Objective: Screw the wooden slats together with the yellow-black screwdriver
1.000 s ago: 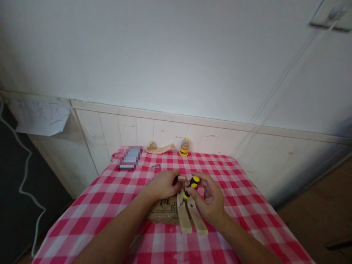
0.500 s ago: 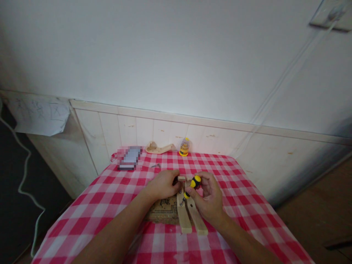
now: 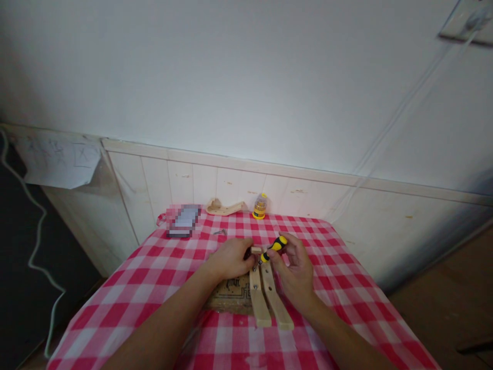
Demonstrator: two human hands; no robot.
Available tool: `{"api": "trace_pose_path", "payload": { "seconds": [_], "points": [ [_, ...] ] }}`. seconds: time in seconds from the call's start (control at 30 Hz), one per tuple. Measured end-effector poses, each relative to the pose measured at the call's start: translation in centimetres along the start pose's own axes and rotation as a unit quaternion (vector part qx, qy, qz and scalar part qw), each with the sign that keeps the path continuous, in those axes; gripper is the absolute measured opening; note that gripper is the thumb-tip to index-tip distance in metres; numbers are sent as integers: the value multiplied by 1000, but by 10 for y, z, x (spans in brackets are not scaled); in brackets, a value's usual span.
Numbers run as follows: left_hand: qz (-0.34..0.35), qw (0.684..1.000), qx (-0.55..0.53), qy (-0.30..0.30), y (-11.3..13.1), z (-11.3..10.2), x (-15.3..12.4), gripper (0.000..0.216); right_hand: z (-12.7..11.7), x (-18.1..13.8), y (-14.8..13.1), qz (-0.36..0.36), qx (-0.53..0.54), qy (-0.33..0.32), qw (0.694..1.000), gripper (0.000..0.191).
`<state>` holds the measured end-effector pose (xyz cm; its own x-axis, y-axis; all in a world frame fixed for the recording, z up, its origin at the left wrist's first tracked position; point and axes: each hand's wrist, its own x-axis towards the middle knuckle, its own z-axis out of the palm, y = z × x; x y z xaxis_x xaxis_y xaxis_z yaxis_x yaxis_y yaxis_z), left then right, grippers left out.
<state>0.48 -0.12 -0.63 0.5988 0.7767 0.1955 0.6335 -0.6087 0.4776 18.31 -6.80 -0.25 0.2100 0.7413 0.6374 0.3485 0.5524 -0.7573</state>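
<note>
My right hand [image 3: 295, 270] is closed around a yellow and black screwdriver [image 3: 278, 243]. Its tip points down and left at the upper part of a pale wooden piece with two long legs [image 3: 260, 308]. Dark holes or screw heads show along the legs. My left hand [image 3: 233, 259] grips the far left end of this wooden piece, fingers curled over it. Under both lies a brown block or box with black printed lines [image 3: 231, 298], partly covered by my left hand and forearm.
On the red checked tablecloth [image 3: 215, 349] lie a pixelated flat phone-like object [image 3: 184, 221], a few small metal parts [image 3: 221, 232] and another curved wooden piece [image 3: 224, 208]. A clear bit container with yellow base [image 3: 260, 207] stands near the wall [image 3: 246, 103].
My right hand has shifted the screwdriver up and away from me; its tip has gone from the lower hole to near the upper one. My left hand keeps its hold.
</note>
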Motion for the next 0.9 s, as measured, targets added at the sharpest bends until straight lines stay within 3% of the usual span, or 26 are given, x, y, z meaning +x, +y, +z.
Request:
{"api": "trace_pose_path", "payload": {
  "seconds": [0.23,0.5,0.9],
  "points": [
    [-1,1000,-2,-2,3,-2,0,16,0,1,5,11,-1,-24,1000,40],
    [-5,1000,10,-8,4,-4,0,18,-3,2,0,15,16,-102,995,45],
    [-16,1000,10,-11,6,-4,-1,19,1,3,-1,2,19,-50,999,34]
  ]
}}
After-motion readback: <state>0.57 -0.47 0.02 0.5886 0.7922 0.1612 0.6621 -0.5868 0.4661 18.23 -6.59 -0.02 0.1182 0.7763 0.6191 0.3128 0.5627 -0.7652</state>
